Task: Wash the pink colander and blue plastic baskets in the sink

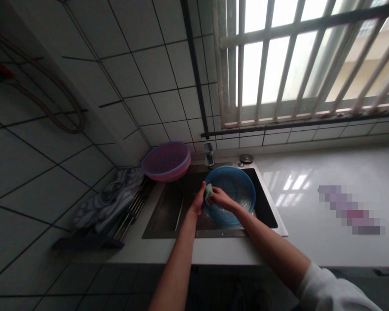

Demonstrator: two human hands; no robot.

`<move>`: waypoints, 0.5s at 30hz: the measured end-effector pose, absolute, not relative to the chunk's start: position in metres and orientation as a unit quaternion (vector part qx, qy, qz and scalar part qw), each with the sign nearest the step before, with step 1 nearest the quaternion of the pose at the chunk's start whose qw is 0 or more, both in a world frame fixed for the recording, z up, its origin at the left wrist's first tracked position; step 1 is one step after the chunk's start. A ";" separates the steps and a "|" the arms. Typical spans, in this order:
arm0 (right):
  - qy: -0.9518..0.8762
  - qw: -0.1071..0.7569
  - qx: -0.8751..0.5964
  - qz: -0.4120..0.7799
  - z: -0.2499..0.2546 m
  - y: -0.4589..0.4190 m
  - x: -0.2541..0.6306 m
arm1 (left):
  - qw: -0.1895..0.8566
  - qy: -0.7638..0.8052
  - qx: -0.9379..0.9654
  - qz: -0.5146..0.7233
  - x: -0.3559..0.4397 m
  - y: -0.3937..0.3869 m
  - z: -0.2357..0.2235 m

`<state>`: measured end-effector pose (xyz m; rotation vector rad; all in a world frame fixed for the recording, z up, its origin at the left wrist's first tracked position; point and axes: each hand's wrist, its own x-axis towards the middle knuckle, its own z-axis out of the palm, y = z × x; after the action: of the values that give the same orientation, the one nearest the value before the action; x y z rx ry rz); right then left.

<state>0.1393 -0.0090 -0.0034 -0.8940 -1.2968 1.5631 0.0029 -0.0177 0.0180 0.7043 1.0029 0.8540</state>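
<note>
A round blue plastic colander (235, 190) is tilted over the steel sink (168, 211). My left hand (198, 203) grips the colander's left rim from outside, fingers closed on it. My right hand (221, 198) is inside the bowl near that rim, fingers closed on a small pale green sponge or cloth (208, 191) pressed against the mesh. Both forearms reach in from the bottom of the view.
A pink and purple colander (166, 161) rests at the sink's back left corner, beside the tap (209, 154). A patterned cloth (112, 198) lies over a dish rack (129, 211) at left. White counter (327, 172) stretches right beneath a barred window (294, 60).
</note>
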 end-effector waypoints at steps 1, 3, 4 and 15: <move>-0.479 0.497 -0.351 0.633 -0.001 -0.007 0.141 | 0.741 0.445 0.325 0.384 0.004 -0.019 0.019; -0.408 0.576 -0.348 0.618 0.004 -0.001 0.146 | 0.753 0.415 0.336 0.384 0.007 -0.022 0.021; -0.386 0.598 -0.349 0.610 0.005 0.002 0.149 | 0.752 0.402 0.344 0.393 0.008 -0.022 0.022; -0.586 0.396 -0.295 0.643 -0.008 -0.013 0.150 | 0.683 0.413 0.390 0.458 -0.005 -0.024 0.023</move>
<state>0.1500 -0.0131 -0.0085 -0.7467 -1.4839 1.6290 -0.0051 -0.0243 0.0230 0.8753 0.9265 1.0267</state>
